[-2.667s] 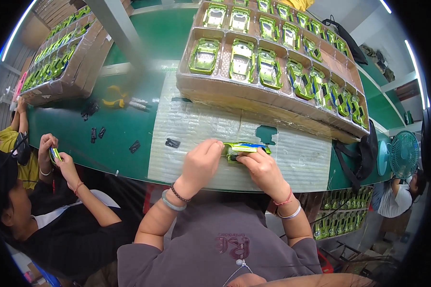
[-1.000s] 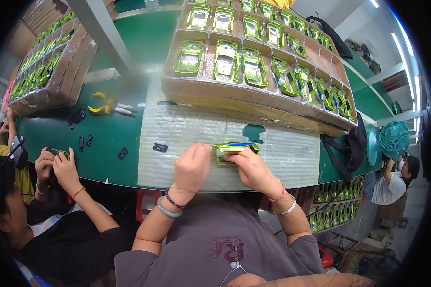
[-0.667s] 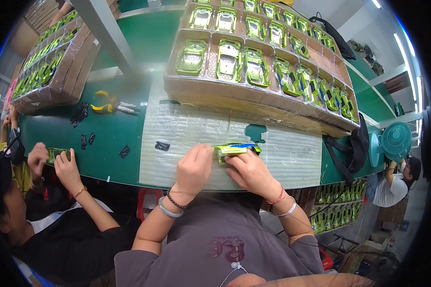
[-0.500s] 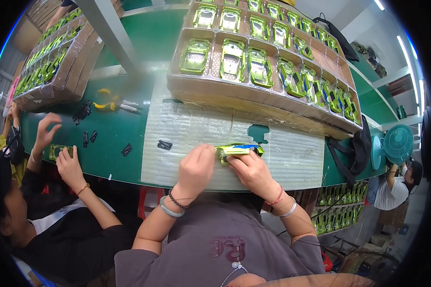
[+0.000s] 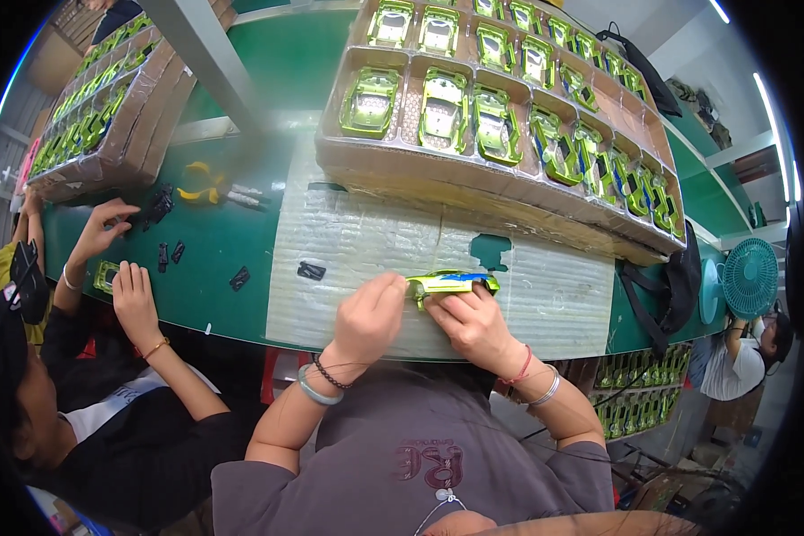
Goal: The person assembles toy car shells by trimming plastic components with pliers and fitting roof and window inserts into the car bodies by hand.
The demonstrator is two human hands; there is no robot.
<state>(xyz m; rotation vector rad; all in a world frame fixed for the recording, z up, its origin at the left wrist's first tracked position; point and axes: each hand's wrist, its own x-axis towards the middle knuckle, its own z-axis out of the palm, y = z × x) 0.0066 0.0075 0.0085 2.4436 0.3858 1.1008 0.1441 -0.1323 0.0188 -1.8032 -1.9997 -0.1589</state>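
Held over the padded mat is a lime-green toy car body [image 5: 451, 282] with a blue mark along its side, tilted so the side shows. My right hand [image 5: 475, 323] grips it from below, fingers wrapped under its right part. At the car body's left end, my left hand [image 5: 369, 314] is closed in a pinch. Whatever those fingertips hold is hidden. A small black plastic part [image 5: 311, 270] lies on the mat, left of my left hand.
A divided cardboard tray [image 5: 393, 170] of green car bodies stands beyond the mat [image 5: 545, 313]. To the left, a co-worker's hands [image 5: 136, 299] handle another car body near loose black parts [image 5: 239, 279] and yellow-handled pliers [image 5: 207, 189]. A black bag [image 5: 674, 299] hangs at right.
Both my hands stay at the car body with nearly the same grip. The view has shifted slightly. The co-worker's far hand has moved right toward the black parts.
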